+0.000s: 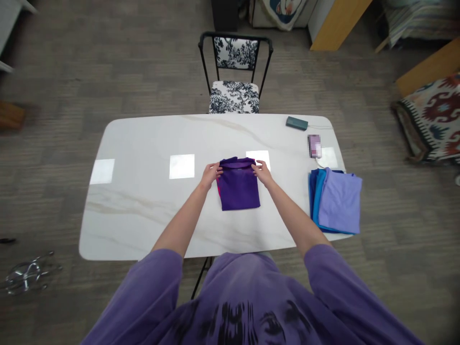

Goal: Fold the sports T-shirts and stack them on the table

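A dark purple folded garment (pixel 239 189) lies on the white marbled table (pixel 143 143) in front of me, with a strip of pink showing along its left side. Its far edge is turned over in a fold. My left hand (pixel 212 173) is closed on the far left corner of the cloth. At the far right corner, my right hand (pixel 263 172) pinches the same edge between thumb and fingers. Both forearms reach in from the near side of the table.
At the table's right end lies a stack of folded blue and lavender garments (pixel 341 201), slightly over the edge. Beyond it are a phone (pixel 315 145) with a cable and a dark green box-shaped device (pixel 296 123). A patterned chair (pixel 234 96) stands at the far side.
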Available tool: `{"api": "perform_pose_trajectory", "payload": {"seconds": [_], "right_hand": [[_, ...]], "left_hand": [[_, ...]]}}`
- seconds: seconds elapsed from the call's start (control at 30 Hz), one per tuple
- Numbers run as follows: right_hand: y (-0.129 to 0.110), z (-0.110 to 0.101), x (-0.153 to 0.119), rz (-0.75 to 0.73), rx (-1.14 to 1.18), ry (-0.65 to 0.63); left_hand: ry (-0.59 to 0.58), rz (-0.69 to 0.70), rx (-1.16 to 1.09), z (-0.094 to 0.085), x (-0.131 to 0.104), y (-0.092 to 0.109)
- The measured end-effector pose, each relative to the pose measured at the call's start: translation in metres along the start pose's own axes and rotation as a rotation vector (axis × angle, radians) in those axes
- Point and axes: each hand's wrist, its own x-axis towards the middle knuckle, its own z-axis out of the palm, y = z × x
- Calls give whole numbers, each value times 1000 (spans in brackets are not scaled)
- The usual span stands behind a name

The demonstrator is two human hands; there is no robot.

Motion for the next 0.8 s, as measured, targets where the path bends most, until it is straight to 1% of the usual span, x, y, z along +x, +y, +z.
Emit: {"api": "perform_pose_trajectory", "payload": {"seconds": [0.07,0.13,0.2,0.27,0.33,0.4,0.5,0.57,0.7,0.8], "right_hand": [[18,12,31,47,-139,55],[38,20,49,81,-203,89],[54,25,59,96,-255,126],[61,29,67,99,-294,164],[61,34,75,102,-313,173],[57,38,82,106,-317,144],[48,43,85,104,-309,90],[43,44,81,96,-295,76],[37,39,63,74,-238,77],[37,29,44,35,-164,57]], "left_hand": [[18,-8,98,3,36,-15],[50,-4,197,6,59,-33],[80,10,273,9,73,-47],[111,41,381,15,82,-55],[132,68,486,23,90,-57],[133,65,496,32,97,-55],[101,19,368,41,100,-51],[87,-9,289,44,97,-48],[69,-58,101,47,76,-42],[48,-52,9,49,55,-37]]}}
